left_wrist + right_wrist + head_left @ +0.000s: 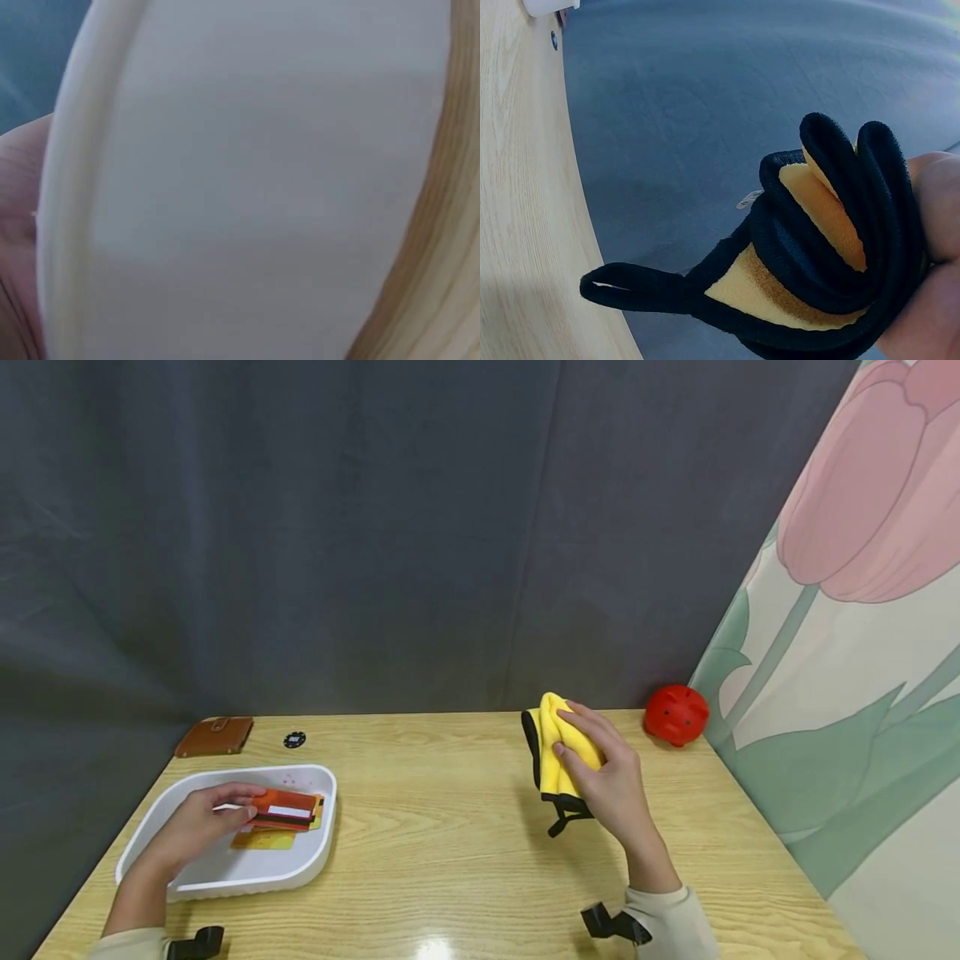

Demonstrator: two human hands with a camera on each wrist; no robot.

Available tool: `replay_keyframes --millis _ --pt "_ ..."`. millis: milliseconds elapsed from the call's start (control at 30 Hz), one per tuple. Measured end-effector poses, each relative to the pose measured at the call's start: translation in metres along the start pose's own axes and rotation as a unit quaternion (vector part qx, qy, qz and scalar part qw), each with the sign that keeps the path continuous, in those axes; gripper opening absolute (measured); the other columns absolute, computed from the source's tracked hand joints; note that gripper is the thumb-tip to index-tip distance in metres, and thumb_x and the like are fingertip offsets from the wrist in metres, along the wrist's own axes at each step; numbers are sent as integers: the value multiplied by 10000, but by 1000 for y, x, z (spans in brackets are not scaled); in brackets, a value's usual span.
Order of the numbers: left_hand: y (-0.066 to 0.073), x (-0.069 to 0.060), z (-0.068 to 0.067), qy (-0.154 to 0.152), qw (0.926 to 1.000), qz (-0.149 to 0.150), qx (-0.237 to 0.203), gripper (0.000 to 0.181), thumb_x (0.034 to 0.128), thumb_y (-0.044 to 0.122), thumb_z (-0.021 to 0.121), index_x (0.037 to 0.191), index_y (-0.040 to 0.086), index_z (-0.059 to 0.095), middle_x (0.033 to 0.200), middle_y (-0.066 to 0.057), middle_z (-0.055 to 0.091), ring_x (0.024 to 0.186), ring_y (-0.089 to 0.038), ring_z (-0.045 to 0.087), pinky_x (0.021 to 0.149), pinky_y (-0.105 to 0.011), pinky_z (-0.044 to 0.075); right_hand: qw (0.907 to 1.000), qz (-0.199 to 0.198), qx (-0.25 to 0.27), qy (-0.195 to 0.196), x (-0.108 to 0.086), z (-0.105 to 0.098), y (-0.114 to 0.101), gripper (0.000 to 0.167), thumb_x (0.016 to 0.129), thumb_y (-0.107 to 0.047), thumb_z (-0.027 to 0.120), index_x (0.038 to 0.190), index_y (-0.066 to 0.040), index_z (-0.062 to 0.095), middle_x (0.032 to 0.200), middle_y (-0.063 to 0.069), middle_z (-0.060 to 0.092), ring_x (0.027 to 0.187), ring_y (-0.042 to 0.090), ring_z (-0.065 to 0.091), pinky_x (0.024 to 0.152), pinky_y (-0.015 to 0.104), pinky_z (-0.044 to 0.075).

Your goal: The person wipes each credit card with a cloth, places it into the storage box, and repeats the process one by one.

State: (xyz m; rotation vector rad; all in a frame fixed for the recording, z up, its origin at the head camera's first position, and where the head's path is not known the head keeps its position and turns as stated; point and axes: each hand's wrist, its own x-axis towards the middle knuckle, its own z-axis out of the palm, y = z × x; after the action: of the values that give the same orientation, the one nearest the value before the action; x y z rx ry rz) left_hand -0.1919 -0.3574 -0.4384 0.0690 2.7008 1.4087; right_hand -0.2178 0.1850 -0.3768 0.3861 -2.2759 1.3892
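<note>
Over the white tray [225, 883], my left hand [191, 827] pinches an orange-red card [285, 802] between thumb and fingers. Yellow cards [264, 840] lie beneath it on the tray's floor. The tray's outer wall [270, 180] fills most of the left wrist view and hides the fingers. On the right, my right hand [611, 777] grips a folded yellow cloth [558, 760] with black edging, held above the table. Its layered folds and black hanging loop [630, 287] show in the right wrist view.
A brown wallet [215, 737] and a black-and-white round chip [295, 740] lie behind the tray. At the back right corner sits a red piggy bank [677, 716]. A dark curtain [390, 543] hangs along the rear edge of the wooden table [435, 852].
</note>
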Motion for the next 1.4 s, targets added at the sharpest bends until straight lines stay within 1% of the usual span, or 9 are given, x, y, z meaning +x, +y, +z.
replay_keyframes --millis 267,400,600,733,900,1067,1200,1300,1400 --pt "8 -4 -9 -52 9919 99 1268 390 971 117 705 1295 -83 621 1203 -248 708 919 -95 691 718 -197 551 10000 -44 39 -10 0 0 3 453 914 -40 765 1339 -184 702 1495 14 591 1245 122 575 844 83 522" --pt "10 -4 -10 38 9862 252 1633 340 962 125 715 1256 -36 659 1151 -209 742 901 -36 682 722 -192 541 9999 -106 38 13 2 -2 5 436 923 -47 759 1338 -171 703 1491 43 594 1226 149 582 836 79 520" --pt "8 -7 -10 217 9859 513 1577 297 955 80 702 1227 -40 678 1160 -207 738 879 84 632 739 -183 550 9999 115 91 -16 -2 -8 8 432 937 -72 751 1351 -186 695 1503 37 584 1196 45 568 826 89 528" --pt "15 -10 -11 441 9837 704 1597 307 974 106 702 1250 -25 674 1162 -199 742 892 149 587 754 -168 552 9996 212 99 -141 -2 -16 13 427 941 -80 749 1351 -183 695 1494 45 589 1200 -2 557 848 87 525" --pt "37 -16 -12 648 9823 747 1589 376 1011 232 682 1316 15 650 1246 -206 719 957 215 538 789 -88 521 9982 261 -136 -519 -5 -23 27 413 945 -100 750 1350 -162 692 1478 103 600 1237 104 561 890 54 484" --pt "61 -14 -4 941 9816 1040 1297 389 1024 287 664 1362 96 643 1348 -139 669 1069 290 433 849 2 441 9900 914 -360 -1012 -16 -27 54 440 966 -194 746 1396 -203 654 1503 96 580 1248 211 560 888 75 485" --pt "78 -10 4 1257 9792 1185 1065 421 1025 316 661 1403 139 613 1388 -57 614 1098 272 425 867 23 408 9843 1217 -247 -1255 -23 -24 77 457 971 -205 739 1414 -167 634 1503 143 571 1217 275 581 871 126 516" --pt "88 -5 9 1400 9773 1292 931 444 1028 316 655 1432 144 587 1416 -60 591 1082 237 461 881 29 395 9804 1464 -261 -1291 -27 -20 92 459 966 -183 741 1411 -145 634 1505 162 566 1262 292 571 900 127 495" --pt "96 0 12 1396 9753 1449 911 454 1025 278 661 1448 139 570 1440 -100 593 1102 230 454 903 26 381 9733 1811 -365 -1365 -31 -15 101 469 969 -174 732 1421 -126 619 1532 172 537 1324 298 534 983 211 489"
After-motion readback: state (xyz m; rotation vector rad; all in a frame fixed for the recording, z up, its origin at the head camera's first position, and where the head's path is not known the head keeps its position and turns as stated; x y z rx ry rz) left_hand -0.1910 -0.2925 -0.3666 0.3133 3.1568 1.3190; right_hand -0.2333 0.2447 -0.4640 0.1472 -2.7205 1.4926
